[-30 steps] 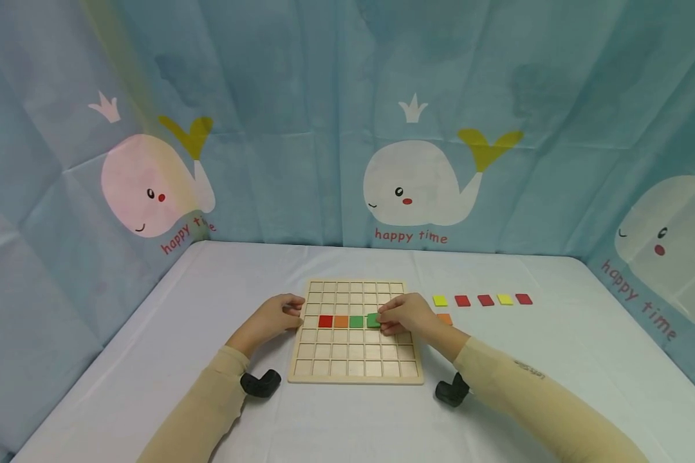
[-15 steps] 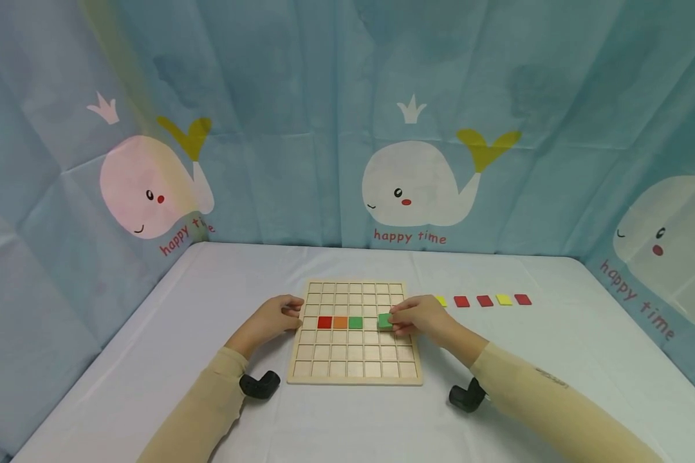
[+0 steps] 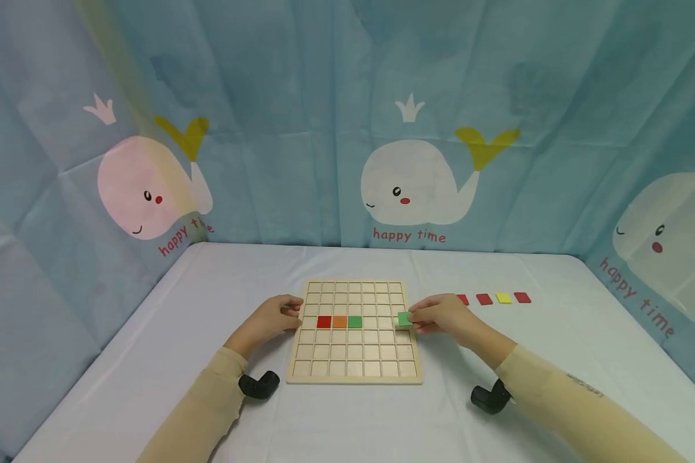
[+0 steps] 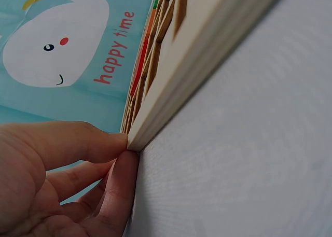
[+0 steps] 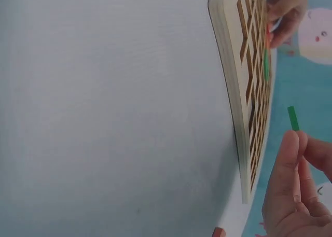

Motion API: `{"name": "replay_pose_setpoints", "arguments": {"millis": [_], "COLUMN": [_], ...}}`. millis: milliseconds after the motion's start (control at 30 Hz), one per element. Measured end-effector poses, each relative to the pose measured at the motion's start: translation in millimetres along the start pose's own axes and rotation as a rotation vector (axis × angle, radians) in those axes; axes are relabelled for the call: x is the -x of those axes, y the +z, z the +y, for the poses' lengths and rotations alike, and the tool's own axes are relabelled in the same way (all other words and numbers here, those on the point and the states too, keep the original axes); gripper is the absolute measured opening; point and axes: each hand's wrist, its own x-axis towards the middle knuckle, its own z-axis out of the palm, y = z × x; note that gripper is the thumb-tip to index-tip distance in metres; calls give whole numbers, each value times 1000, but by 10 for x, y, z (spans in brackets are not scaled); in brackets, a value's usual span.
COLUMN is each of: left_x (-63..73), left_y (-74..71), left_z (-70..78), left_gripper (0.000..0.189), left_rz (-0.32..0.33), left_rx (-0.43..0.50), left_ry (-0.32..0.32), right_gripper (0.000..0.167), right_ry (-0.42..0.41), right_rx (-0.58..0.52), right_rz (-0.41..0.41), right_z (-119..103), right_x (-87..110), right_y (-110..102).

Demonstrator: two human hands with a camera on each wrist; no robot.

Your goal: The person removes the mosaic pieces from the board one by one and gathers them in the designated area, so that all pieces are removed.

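A wooden grid board lies flat on the white table. In one of its rows sit a red tile, an orange tile and a green tile. My left hand holds the board's left edge, thumb and fingertip closing on the rim in the left wrist view. Between the thumb and fingers of my right hand is a second green tile, pinched by its side. That tile is raised over the right edge of the board and shows edge-on in the right wrist view.
Right of the board, a row of loose red and yellow tiles lies on the table, partly hidden by my right hand. An orange-red tile corner shows low in the right wrist view. A whale-print curtain hangs behind the table.
My right hand has moved right with the green tile, from the cell beside the placed green one to the board's right edge. My left hand stays where it was.
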Motion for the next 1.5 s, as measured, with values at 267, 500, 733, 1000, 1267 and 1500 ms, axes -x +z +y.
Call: {"name": "replay_pose_setpoints", "arguments": {"millis": [267,500,733,1000,1267,1500], "left_x": [-5,0,1,12,9,11], "left_y": [18,16,17,21,14,7], "left_z": [-15,-26,-32,-9,-10,-11], "left_gripper": [51,51,50,49,50,50], "left_rz": [-4,-5,-3,-4,-1,3], "left_rx": [2,-5,7,13,11,12], "left_ry": [14,16,6,7,14,17], "right_gripper": [35,37,40,40,45,49], "right_ry": [-28,26,33,33,75,113], "right_rx": [-9,2,-32,-48,-58,-38], "right_rz": [-19,33,30,21,54,84], "right_z": [85,111,138,173,168,193], "right_x": [73,86,127,166,179,171], "right_y": [-176,-252,-357,-481,-582,-683]}}
